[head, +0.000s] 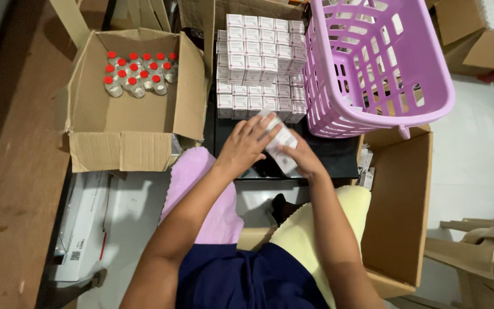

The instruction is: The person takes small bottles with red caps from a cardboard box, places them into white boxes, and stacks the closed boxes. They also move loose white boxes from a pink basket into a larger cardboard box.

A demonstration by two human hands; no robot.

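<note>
A: What stood at the far left?

B: A brown wooden surface (pixel 7 171), and beside it an open cardboard box (pixel 127 123). Small bottles with red caps (pixel 138 71) stood upright in its far corner, packed together.

A: And toward the middle?

B: A stack of small white cartons (pixel 258 63) sat in tidy rows on a black surface (pixel 338 154), just behind the hands. Below them, a pink cloth (pixel 201 194) lay over the person's left knee.

A: State of the hands?

B: The left hand (pixel 246 146) lay with fingers spread over the upper end of one small white carton (pixel 281 150) — touching it, not closed tight. The right hand (pixel 301 160) gripped the same carton from below, fingers wrapped round it. The carton was held tilted above the black surface, in front of the stack.

A: And further right?

B: A lilac plastic basket (pixel 424 97) leaned just beside the stack — whether it held anything could not be told. Under it stood a second, larger cardboard box (pixel 398 200), open.
</note>
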